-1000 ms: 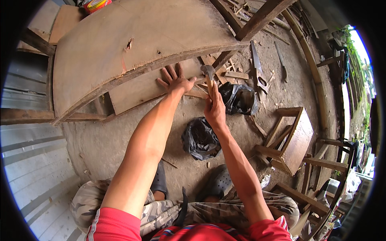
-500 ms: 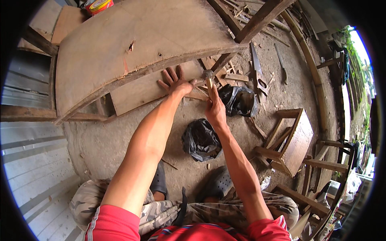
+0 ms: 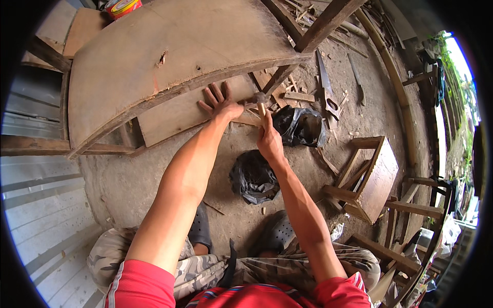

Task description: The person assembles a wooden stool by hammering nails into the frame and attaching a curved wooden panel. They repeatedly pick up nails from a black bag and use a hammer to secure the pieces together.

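Observation:
My left hand [image 3: 224, 107] lies with its fingers spread on a brown plywood panel [image 3: 174, 114], set low in a wooden table frame. Its thumb side is close to the hammer head, and whether a nail is there is too small to tell. Wrapped round the wooden handle of a hammer [image 3: 261, 109], my right hand [image 3: 269, 139] is closed. The dark hammer head is at the right end of the panel, beside the table leg [image 3: 280, 79]. Above my left hand, the worn tabletop [image 3: 179, 51] partly covers the panel.
Two black plastic bags [image 3: 254, 177] stand on the dirt floor. Farther right lie a handsaw [image 3: 326, 87], a long knife [image 3: 356, 79] and wood scraps [image 3: 299, 96]. A small wooden frame with a panel [image 3: 377, 179] sits at right. Corrugated metal sheeting [image 3: 46, 205] lines the left.
The hammer head has shifted slightly left and down toward my left hand, and my right hand with it. My left hand keeps its place on the panel. The whole view has shifted a little.

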A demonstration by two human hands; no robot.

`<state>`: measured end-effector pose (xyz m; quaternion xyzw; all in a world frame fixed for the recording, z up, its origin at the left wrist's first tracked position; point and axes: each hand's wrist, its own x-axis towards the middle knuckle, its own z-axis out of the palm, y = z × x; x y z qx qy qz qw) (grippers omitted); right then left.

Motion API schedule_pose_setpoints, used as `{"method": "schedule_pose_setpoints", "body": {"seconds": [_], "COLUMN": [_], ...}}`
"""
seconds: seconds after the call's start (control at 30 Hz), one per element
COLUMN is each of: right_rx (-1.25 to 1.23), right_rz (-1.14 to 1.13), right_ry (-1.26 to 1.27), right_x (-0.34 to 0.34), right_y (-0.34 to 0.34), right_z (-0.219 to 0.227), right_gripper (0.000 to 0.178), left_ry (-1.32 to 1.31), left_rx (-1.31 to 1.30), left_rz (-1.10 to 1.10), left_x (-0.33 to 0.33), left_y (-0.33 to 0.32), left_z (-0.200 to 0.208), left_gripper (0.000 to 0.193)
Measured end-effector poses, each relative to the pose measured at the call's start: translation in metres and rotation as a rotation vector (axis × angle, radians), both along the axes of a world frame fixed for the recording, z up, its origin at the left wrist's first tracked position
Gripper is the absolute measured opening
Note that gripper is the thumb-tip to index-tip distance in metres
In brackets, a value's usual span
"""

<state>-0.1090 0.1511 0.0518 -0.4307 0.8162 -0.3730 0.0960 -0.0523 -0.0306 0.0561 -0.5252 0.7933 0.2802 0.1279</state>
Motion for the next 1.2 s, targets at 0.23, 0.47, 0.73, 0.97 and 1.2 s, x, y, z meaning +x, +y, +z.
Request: {"method": "schedule_pose_setpoints", "body": {"seconds": [0.23,0.47,0.73,0.97,1.2], "right_rx": [-0.183,-0.17,-0.139,-0.054,-0.073], "right_rz": [-0.009,0.023,-0.045,0.012,0.061], "right_ry": [0.09,0.108,0.021,0.038,0.064], "right_x": [-0.003,-0.003,0.001,-0.011,-0.011], "right_y": [-0.001,-0.003,-0.004,0.002,0.001], "right_z": [-0.001,-0.003,-0.008,-0.011,-0.005], "right_gripper": [0.066,0.066,0.062,0.061,0.057], "left_ry": [0.02,0.01,0.003,-0.013,-0.045], "left_rx": [0.009,-0.013,0.008,0.014,0.011], "left_rz": [0.001,-0.001,-0.002,-0.021,-0.018], "left_x": [-0.001,-0.001,-0.002,-0.004,-0.001], "left_y": [0.001,0.002,0.005,0.004,0.003], "left_z": [0.002,-0.001,0.004,0.011,-0.001], "left_gripper": [0.096,0.097,0.097,0.093,0.098]}}
